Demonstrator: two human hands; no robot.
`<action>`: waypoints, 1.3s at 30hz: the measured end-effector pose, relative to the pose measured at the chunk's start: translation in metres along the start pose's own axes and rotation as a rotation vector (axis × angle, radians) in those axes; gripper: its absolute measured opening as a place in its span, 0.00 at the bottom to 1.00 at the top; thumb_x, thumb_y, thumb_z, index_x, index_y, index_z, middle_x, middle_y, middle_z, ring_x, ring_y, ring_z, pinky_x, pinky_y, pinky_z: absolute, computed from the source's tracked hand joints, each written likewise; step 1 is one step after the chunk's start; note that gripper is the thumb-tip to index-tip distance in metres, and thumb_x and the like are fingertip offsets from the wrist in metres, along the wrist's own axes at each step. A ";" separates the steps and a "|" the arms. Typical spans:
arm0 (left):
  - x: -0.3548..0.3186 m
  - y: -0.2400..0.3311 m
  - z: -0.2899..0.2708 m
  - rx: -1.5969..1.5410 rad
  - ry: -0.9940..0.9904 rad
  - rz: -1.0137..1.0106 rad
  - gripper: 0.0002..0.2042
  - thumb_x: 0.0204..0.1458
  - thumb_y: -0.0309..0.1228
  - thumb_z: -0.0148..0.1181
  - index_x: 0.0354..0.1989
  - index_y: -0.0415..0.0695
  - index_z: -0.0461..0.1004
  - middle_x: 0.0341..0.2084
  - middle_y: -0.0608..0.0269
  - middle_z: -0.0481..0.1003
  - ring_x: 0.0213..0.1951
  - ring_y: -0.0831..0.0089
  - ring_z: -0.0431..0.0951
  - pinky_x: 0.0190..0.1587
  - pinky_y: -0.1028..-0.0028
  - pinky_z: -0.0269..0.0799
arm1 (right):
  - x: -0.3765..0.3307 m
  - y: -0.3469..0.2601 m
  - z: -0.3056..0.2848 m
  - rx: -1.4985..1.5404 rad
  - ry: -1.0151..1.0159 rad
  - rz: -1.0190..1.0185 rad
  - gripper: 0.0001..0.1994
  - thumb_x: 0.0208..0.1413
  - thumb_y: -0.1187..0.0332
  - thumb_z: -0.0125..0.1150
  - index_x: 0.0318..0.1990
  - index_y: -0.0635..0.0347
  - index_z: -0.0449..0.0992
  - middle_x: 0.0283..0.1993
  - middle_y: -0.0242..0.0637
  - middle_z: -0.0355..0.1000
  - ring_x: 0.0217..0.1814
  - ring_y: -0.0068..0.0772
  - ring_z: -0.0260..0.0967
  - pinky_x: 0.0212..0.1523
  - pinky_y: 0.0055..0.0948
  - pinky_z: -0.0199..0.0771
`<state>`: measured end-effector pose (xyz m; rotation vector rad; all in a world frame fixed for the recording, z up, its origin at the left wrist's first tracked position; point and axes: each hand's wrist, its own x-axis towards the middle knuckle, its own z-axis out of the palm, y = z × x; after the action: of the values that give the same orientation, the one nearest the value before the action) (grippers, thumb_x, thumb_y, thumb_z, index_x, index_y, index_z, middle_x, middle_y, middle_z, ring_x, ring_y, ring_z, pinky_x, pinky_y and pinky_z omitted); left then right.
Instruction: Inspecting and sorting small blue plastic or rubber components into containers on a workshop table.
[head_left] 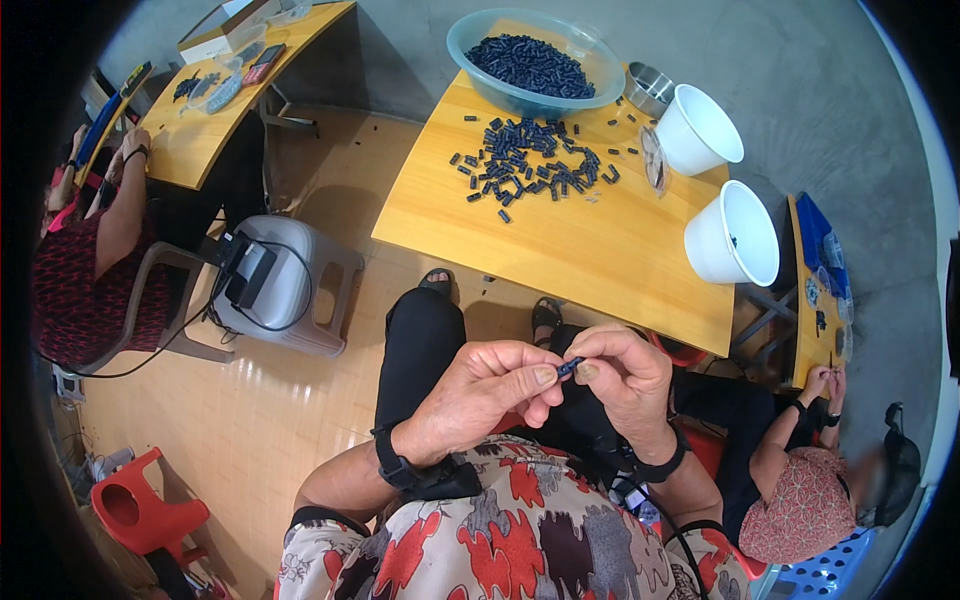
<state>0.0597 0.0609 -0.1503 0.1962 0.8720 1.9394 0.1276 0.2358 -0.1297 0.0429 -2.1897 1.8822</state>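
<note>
A: What's at far left?

B: A seated co-worker [85, 250] in a dark red patterned top, hands up by a second wooden table [200, 130]. Below, a red plastic stool [140, 510]. Just right of the co-worker, a grey plastic stool [290, 285] w/ a black device and cable on top.

A: And the centre?

B: The wearer's hands, raised over the lap, black trousers beneath. Left hand [480, 400], black strap on the wrist, has thumb and forefinger pinched together on one end of a small dark part [568, 368]. Right hand [625, 375] nips the other end betw. its fingertips. So both hands are clamped on it.

A: What's the part like?

B: Tiny, short, stubby, black or v. dark blue, roughly cylindrical. Too small for more detail.

A: Beyond the hands?

B: A wooden table [560, 240] w/ a loose scatter of similar dark pieces [530, 165], well apart from the hands. Behind it, a clear blue bowl [535, 62] full of them.

A: Further right?

B: Two white tubs [715, 185] on the table's right edge, then another co-worker [800, 470] at lower right, in a red-and-white patterned top.
</note>
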 end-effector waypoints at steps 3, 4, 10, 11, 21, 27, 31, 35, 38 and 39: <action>0.000 0.000 0.000 -0.018 0.004 -0.006 0.09 0.56 0.27 0.53 0.40 0.36 0.73 0.26 0.60 0.76 0.24 0.79 0.75 0.27 0.82 0.73 | -0.002 -0.001 0.001 0.074 0.022 0.068 0.06 0.50 0.82 0.56 0.36 0.69 0.73 0.37 0.39 0.71 0.37 0.23 0.68 0.38 0.20 0.69; 0.000 0.000 0.000 -0.007 0.003 -0.028 0.09 0.56 0.27 0.53 0.40 0.36 0.73 0.26 0.60 0.76 0.24 0.79 0.75 0.27 0.82 0.73 | -0.002 -0.001 0.001 0.070 -0.005 0.047 0.06 0.50 0.82 0.56 0.36 0.69 0.73 0.37 0.39 0.71 0.37 0.23 0.68 0.38 0.20 0.69; -0.002 0.003 0.001 0.014 0.010 -0.001 0.09 0.54 0.24 0.54 0.42 0.35 0.73 0.28 0.58 0.77 0.26 0.79 0.76 0.28 0.81 0.74 | -0.001 -0.001 0.001 0.060 0.005 0.050 0.05 0.50 0.82 0.56 0.35 0.69 0.73 0.38 0.39 0.71 0.37 0.23 0.68 0.38 0.20 0.69; -0.002 0.003 0.001 0.039 0.015 0.013 0.09 0.54 0.23 0.54 0.42 0.35 0.73 0.28 0.58 0.77 0.26 0.79 0.75 0.29 0.80 0.74 | -0.001 -0.001 0.000 0.061 0.007 0.059 0.05 0.50 0.81 0.57 0.35 0.69 0.73 0.38 0.39 0.71 0.37 0.23 0.68 0.38 0.19 0.69; -0.003 0.006 0.002 0.118 0.026 0.053 0.09 0.53 0.22 0.54 0.41 0.34 0.73 0.28 0.57 0.77 0.26 0.79 0.75 0.31 0.80 0.74 | -0.001 -0.002 -0.004 -0.015 0.013 0.068 0.05 0.50 0.79 0.60 0.36 0.66 0.74 0.35 0.37 0.72 0.35 0.23 0.68 0.36 0.20 0.68; -0.004 0.006 0.002 0.098 0.042 0.037 0.08 0.54 0.23 0.53 0.41 0.36 0.74 0.28 0.56 0.77 0.26 0.78 0.76 0.31 0.80 0.75 | 0.002 -0.002 -0.009 -0.018 -0.042 0.032 0.06 0.51 0.76 0.60 0.35 0.68 0.73 0.34 0.39 0.72 0.32 0.21 0.68 0.33 0.18 0.69; -0.004 0.005 0.001 0.075 0.039 0.041 0.08 0.54 0.23 0.54 0.41 0.36 0.74 0.28 0.56 0.77 0.26 0.78 0.76 0.31 0.80 0.75 | 0.003 -0.003 -0.011 -0.039 -0.096 0.004 0.06 0.51 0.75 0.61 0.34 0.68 0.73 0.34 0.39 0.72 0.34 0.23 0.68 0.35 0.19 0.70; -0.005 0.006 0.001 0.071 0.031 0.043 0.09 0.54 0.24 0.54 0.42 0.35 0.74 0.27 0.59 0.77 0.25 0.81 0.75 0.30 0.81 0.74 | 0.003 -0.003 -0.012 -0.099 -0.116 -0.020 0.07 0.50 0.76 0.62 0.34 0.68 0.71 0.34 0.39 0.71 0.35 0.26 0.69 0.37 0.21 0.70; -0.005 0.006 0.002 0.072 0.033 0.036 0.09 0.55 0.25 0.54 0.42 0.35 0.74 0.27 0.61 0.77 0.25 0.83 0.74 0.29 0.83 0.73 | 0.003 -0.002 -0.010 -0.103 -0.098 -0.042 0.07 0.49 0.74 0.63 0.34 0.66 0.72 0.33 0.39 0.72 0.34 0.25 0.70 0.35 0.21 0.70; -0.005 0.006 0.002 0.065 0.027 0.068 0.09 0.55 0.25 0.54 0.42 0.35 0.74 0.27 0.61 0.77 0.25 0.83 0.74 0.29 0.83 0.73 | 0.003 -0.001 -0.009 -0.097 -0.047 -0.033 0.07 0.48 0.73 0.64 0.33 0.64 0.73 0.33 0.38 0.73 0.32 0.25 0.70 0.33 0.21 0.70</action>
<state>0.0589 0.0558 -0.1439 0.2410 0.9578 1.9823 0.1266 0.2446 -0.1268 0.1057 -2.2933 1.7729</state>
